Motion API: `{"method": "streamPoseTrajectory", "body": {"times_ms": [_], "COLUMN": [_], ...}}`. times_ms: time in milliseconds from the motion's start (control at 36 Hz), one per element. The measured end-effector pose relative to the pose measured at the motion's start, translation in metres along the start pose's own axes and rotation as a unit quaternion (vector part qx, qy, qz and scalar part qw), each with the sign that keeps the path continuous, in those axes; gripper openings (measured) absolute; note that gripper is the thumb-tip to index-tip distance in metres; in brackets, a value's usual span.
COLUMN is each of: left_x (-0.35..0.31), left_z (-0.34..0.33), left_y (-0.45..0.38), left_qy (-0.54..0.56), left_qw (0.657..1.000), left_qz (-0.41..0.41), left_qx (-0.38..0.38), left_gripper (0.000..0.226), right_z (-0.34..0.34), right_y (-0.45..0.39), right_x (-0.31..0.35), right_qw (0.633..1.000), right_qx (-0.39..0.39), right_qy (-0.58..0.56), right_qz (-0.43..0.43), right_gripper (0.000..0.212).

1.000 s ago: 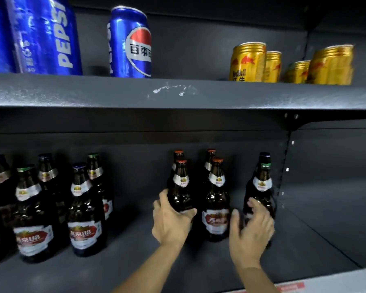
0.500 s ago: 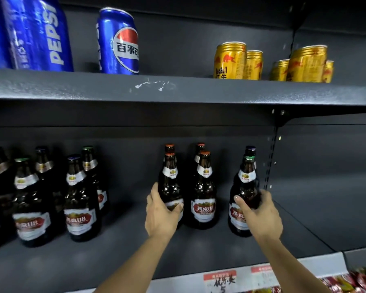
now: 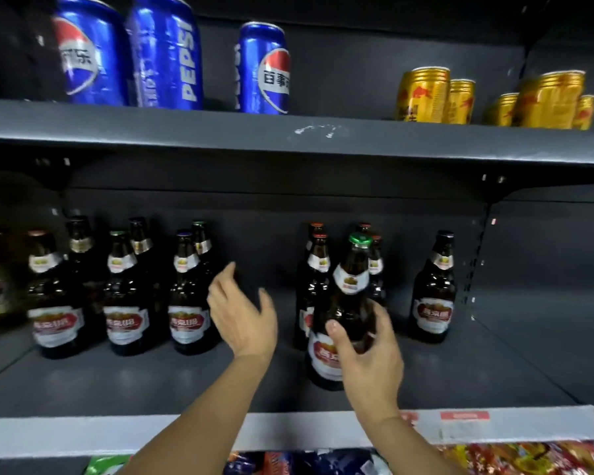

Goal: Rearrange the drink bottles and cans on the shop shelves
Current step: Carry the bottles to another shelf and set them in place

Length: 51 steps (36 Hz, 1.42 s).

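My right hand [image 3: 369,358] grips a brown beer bottle with a green cap [image 3: 348,296], held near the front of the lower shelf [image 3: 151,382], ahead of a cluster of orange-capped bottles [image 3: 318,269]. My left hand [image 3: 242,313] hovers open with fingers spread in the gap between that cluster and a group of several beer bottles on the left [image 3: 124,293]. A single dark-capped bottle [image 3: 434,289] stands alone at the right. Whether the held bottle touches the shelf is unclear.
The upper shelf [image 3: 288,138] carries blue Pepsi cans [image 3: 165,53] on the left and gold energy-drink cans [image 3: 422,94] on the right. A price-tag strip [image 3: 460,425] lines the lower shelf's front edge, with snack packets [image 3: 528,457] below. A slotted upright [image 3: 474,255] stands at right.
My right hand has pulled the green-capped bottle from the right side toward the front centre. My left hand has let go of the orange-capped bottle and moved left, open.
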<state>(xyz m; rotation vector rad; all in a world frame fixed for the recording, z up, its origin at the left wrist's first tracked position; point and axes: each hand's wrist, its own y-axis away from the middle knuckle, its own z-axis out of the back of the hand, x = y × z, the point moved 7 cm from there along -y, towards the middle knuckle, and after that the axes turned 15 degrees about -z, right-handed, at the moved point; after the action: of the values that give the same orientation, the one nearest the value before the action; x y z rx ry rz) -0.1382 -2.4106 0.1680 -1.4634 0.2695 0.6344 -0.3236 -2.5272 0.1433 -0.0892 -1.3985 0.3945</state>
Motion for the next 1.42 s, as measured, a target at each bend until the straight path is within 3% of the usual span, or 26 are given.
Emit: {"method": "streamPoseTrajectory", "body": {"times_ms": [139, 278, 417, 583, 694, 889, 972, 1056, 1139, 1194, 1250, 1306, 1417], "left_x": [0.042, 0.089, 0.122, 0.151, 0.155, 0.152, 0.151, 0.150, 0.150, 0.149, 0.150, 0.151, 0.154], "left_z": [0.039, 0.038, 0.025, 0.020, 0.020, 0.017, 0.017, 0.018, 0.020, 0.021, 0.024, 0.026, 0.030], "left_y": [-0.028, -0.038, -0.036, -0.013, -0.008, -0.006, -0.006, -0.005, -0.005, -0.007, -0.008, -0.008, -0.008], "left_qy": [-0.030, -0.030, 0.016, 0.068, 0.086, 0.084, 0.076, 0.069, 0.066, 0.058, 0.045, 0.037, 0.032], "left_qw": [0.998, 0.998, 0.994, 0.980, 0.977, 0.980, 0.981, 0.981, 0.982, 0.984, 0.985, 0.986, 0.988], "left_qz": [-0.042, -0.037, 0.018, 0.114, 0.127, 0.122, 0.115, 0.116, 0.111, 0.106, 0.109, 0.113, 0.106], "left_qx": [-0.024, 0.046, 0.104, 0.150, 0.146, 0.136, 0.137, 0.140, 0.135, 0.128, 0.123, 0.117, 0.107], "left_gripper": [0.064, 0.084, 0.100, 0.101, 0.097, 0.094, 0.094, 0.094, 0.094, 0.094, 0.094, 0.094, 0.096], "right_z": [-0.074, -0.142, -0.188, -0.218, -0.226, -0.235, -0.239, -0.235, -0.217, -0.215, -0.234, -0.258, -0.289], "right_y": [0.019, 0.012, -0.023, -0.066, -0.084, -0.090, -0.088, -0.082, -0.057, -0.030, -0.016, -0.017, -0.035], "right_x": [0.027, 0.044, 0.037, 0.012, -0.006, -0.015, -0.008, 0.004, 0.032, 0.061, 0.077, 0.083, 0.091], "right_qw": [0.996, 0.995, 0.989, 0.983, 0.974, 0.959, 0.960, 0.978, 0.987, 0.968, 0.960, 0.960, 0.962], "right_qx": [0.078, 0.095, 0.105, 0.114, 0.133, 0.183, 0.199, 0.160, -0.025, -0.094, -0.026, 0.069, 0.144], "right_qy": [-0.022, 0.009, 0.033, -0.007, -0.055, -0.088, -0.075, -0.009, 0.154, 0.169, 0.183, 0.201, 0.208], "right_qz": [-0.022, -0.035, -0.096, -0.143, -0.177, -0.199, -0.182, -0.134, 0.026, 0.157, 0.211, 0.184, 0.105], "right_gripper": [0.056, 0.059, 0.048, 0.051, 0.061, 0.057, 0.059, 0.063, 0.060, 0.044, 0.036, 0.038, 0.043]}}
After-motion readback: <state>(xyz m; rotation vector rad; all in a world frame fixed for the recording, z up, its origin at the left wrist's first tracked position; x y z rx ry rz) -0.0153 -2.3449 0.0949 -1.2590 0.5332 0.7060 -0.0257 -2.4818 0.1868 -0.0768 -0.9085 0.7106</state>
